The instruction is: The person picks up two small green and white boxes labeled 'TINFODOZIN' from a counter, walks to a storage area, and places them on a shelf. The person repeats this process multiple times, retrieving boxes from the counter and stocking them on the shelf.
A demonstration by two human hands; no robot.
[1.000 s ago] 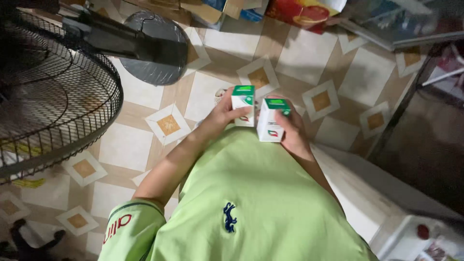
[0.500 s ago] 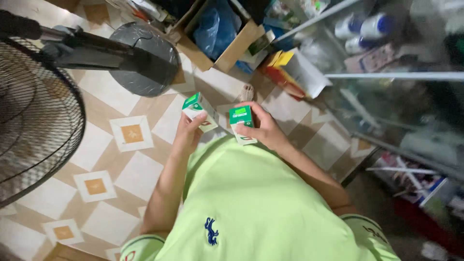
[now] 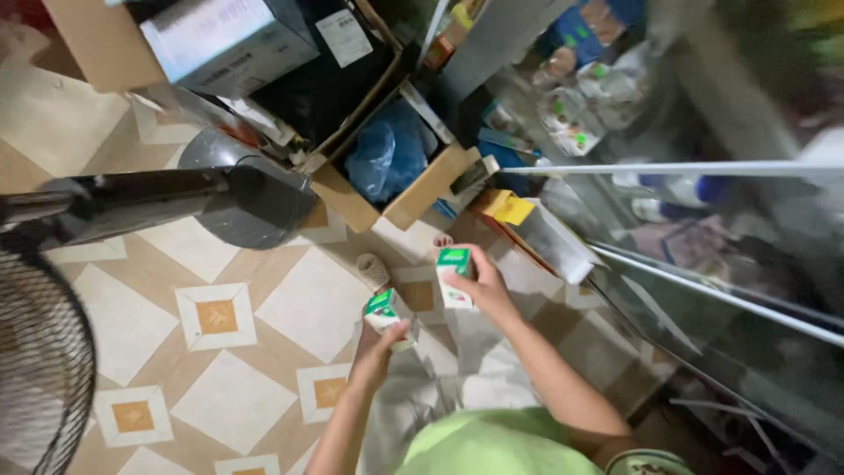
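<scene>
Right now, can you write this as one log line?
left hand: holds green-topped box | right hand: holds second box | below: tiled floor

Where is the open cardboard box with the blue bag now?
In the head view, the open cardboard box with the blue bag sits on the tiled floor at upper centre, just right of the fan base.

small green-and-white boxes [image 3: 389, 310]: 2 | fans [image 3: 40, 387]: 1 | open cardboard boxes [image 3: 422, 189]: 2
</scene>
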